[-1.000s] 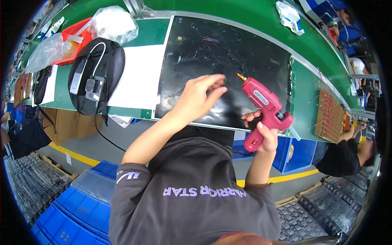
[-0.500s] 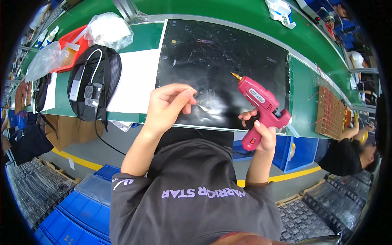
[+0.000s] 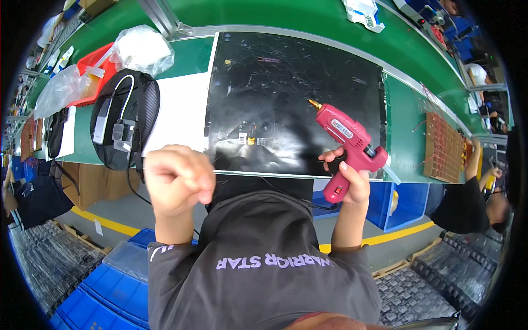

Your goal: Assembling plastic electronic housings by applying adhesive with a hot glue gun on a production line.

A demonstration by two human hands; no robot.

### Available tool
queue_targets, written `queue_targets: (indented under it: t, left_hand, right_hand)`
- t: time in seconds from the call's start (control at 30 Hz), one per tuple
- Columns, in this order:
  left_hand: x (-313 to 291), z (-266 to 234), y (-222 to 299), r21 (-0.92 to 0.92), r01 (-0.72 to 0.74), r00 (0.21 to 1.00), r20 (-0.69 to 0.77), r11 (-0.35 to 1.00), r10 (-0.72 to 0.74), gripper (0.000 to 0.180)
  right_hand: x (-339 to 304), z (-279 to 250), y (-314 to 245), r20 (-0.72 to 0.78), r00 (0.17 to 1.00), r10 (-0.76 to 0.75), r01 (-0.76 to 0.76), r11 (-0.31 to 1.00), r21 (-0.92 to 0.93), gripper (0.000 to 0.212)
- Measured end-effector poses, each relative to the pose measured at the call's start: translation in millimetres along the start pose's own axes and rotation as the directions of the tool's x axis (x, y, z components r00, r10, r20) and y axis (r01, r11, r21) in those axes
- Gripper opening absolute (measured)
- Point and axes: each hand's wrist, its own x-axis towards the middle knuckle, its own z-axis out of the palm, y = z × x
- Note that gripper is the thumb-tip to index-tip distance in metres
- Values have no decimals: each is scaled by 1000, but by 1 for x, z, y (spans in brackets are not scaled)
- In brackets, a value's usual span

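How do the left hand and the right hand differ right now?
The right hand grips the pink glue gun by its handle; the left hand is curled, with no tool visible in it. The left hand is near the white sheet, while the right hand is by the black mat's front right corner. Both hands are bare.

Left hand (image 3: pixel 179 179) motion-blurred; can't tell whether the curled fingers hold anything. Right hand (image 3: pixel 356 186) hides part of the glue gun's (image 3: pixel 347 131) handle. Yellow speck (image 3: pixel 251 141) too small to identify. White plastic piece (image 3: pixel 363 12) cut by top edge.
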Motion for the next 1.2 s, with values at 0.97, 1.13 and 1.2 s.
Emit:
queue_targets:
  t: [0.97,1.13,1.2]
  left_hand:
    - [-65,-92,75,-53,-309,884,-383,949,267,7]
    - [-64,-68,111,-493,-443,889,-349,749,296,12]
    - [-63,-70,108,-509,-431,894,-352,745,278,12]
  right_hand:
    - [-2,-9,-1,-67,997,-48,41,994,-99,29]
    - [3,-7,3,-84,997,-3,-2,998,-63,27]
    - [2,-6,5,-80,997,10,-14,999,-50,29]
